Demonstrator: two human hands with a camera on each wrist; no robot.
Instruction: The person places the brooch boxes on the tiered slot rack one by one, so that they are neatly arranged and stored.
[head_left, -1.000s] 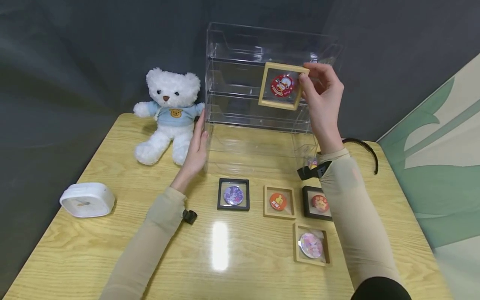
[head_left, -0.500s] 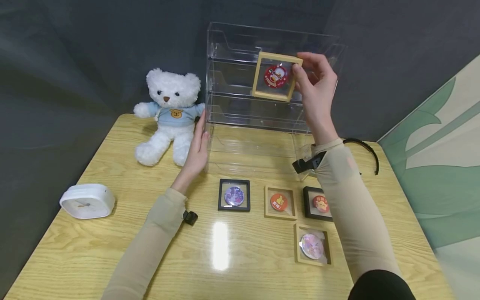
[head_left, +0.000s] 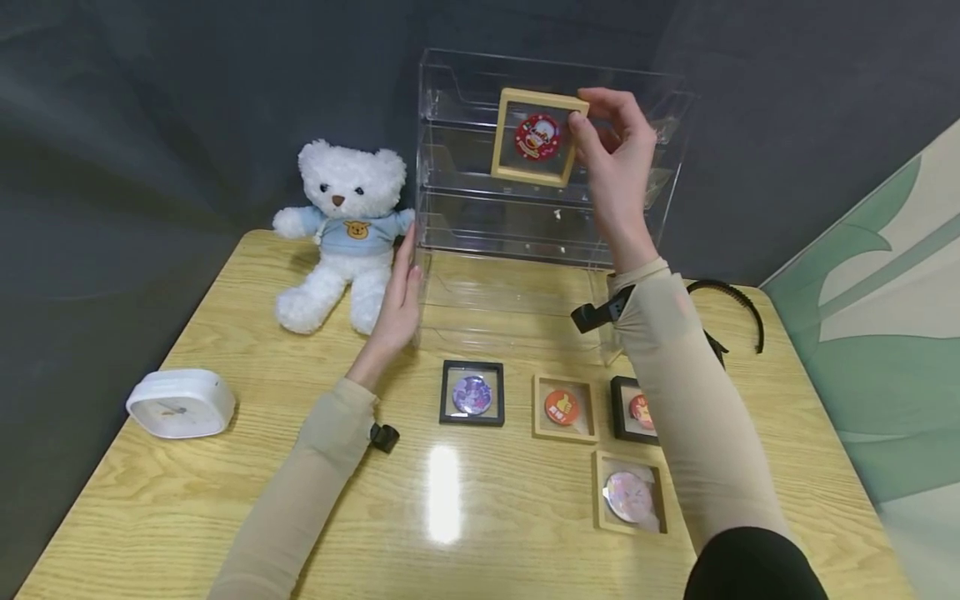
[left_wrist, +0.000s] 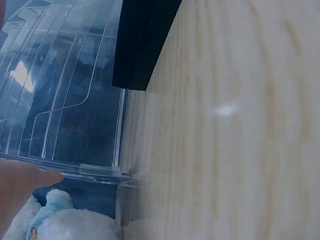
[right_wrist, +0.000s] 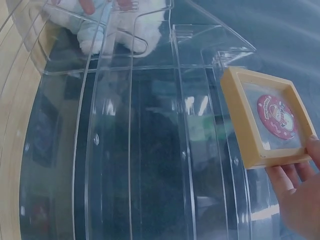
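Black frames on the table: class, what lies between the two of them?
In the head view, a wooden frame with an orange badge lies between the left black frame and the right black frame, which the right sleeve partly hides.

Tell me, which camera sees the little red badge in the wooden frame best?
The right wrist view: the red badge fills it close up, with its wooden frame pinched by the right hand. The head view shows it small and farther off. The left wrist view misses it.
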